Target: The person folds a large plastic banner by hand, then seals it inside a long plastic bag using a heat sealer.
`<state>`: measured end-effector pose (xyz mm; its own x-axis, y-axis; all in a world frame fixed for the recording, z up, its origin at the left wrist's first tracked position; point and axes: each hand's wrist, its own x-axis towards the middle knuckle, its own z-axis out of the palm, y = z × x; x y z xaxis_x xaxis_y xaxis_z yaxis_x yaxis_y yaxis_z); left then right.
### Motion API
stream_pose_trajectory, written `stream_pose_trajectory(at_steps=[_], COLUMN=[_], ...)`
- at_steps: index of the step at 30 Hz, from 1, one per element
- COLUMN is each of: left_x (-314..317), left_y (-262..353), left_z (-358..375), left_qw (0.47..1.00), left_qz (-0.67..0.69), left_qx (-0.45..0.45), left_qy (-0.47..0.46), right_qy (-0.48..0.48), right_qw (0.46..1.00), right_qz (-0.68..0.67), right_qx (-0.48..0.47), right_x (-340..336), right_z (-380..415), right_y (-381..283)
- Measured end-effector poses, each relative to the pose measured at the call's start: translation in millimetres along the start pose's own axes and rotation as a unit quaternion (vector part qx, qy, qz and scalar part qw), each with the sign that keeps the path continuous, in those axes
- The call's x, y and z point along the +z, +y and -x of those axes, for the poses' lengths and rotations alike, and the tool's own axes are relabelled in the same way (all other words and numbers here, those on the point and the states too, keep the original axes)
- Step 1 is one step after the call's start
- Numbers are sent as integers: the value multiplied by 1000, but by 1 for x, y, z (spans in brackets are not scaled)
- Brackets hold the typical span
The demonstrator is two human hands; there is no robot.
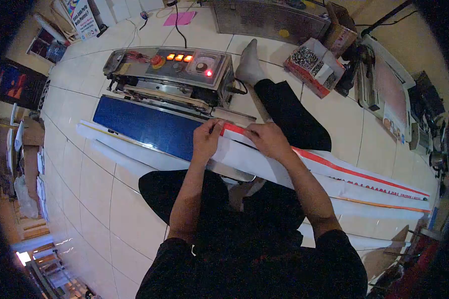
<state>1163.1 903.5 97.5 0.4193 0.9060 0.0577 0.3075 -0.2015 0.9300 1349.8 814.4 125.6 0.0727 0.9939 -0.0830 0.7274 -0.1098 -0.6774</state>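
Observation:
A long white printed banner sheet [249,160] with a red band along its edge lies across my lap and stretches off to the right. My left hand [207,142] pinches the red edge near its left end, fingers closed. A short way to the right, my right hand [270,140] grips the same edge between thumb and fingers. Just beyond the hands sits a band sealing machine [143,74] with lit orange switches, a red light and a dial. Its flat blue plate [144,127] reaches out beside my left hand. The fingertips partly hide the edge.
My bare foot [251,62] rests beside the machine. An open box of small metal pieces [309,62] stands at the upper right, near a cardboard box [340,30]. A metal cabinet [269,22] is at the back. A pink sheet [179,19] lies on the tiled floor [87,199].

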Motion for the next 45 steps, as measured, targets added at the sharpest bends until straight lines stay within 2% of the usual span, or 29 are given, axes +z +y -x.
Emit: stream_pose_trajectory(at_steps=[5,7,11,23,28,31,34,45], left_x=[10,12,19,15,17,20,20,32], left_y=[-16,-10,-24,-31,-46,-49,-52,-22], left_z=[-1,-2,-4,-7,-10,-11,-13,-17], left_qw=[1000,999,1000,1000,999,999,1000,997], left_qz=[20,-44,-17,20,-26,6,-5,-16], left_qx=[-16,12,-12,-8,26,-22,-6,-25], left_qy=[5,1,7,20,33,28,26,67], right_qy=[-10,-2,-16,-3,-9,-27,-67,-121], right_qw=[1000,1000,998,993,992,994,990,966], right_qz=[-1,8,-11,-31,-20,-58,-32,-173], right_qx=[18,26,54,117,122,92,117,149], right_x=[-12,-20,-41,-40,-41,-46,-54,-60], right_z=[35,48,65,69,68,71,74,62], right_y=[46,58,69,75,80,88,88,130])
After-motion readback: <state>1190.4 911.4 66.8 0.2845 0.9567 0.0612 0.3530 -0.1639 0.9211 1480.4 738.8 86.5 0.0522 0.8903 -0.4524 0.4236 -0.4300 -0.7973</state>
